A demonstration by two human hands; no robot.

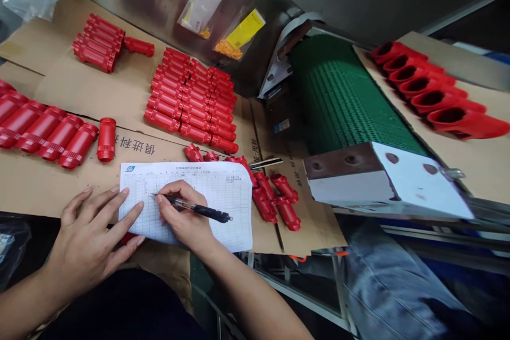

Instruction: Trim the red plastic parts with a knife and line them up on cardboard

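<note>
A printed form with a table grid and some handwriting lies on the cardboard-covered bench. My right hand grips a black pen, its tip touching the sheet's left part. Spread out, my left hand rests across the sheet's left edge, fingertips on the paper, with part of a red item showing beneath the fingers. Just above the form's left corner stands a single red cylinder. Several red tubes lie at the sheet's right edge, some partly covered by it.
Rows of red cylinders fill the middle of the cardboard; more lie at left and upper left. A green conveyor belt is at right, with red open-ended parts beyond. A person's jeans-clad leg shows lower right.
</note>
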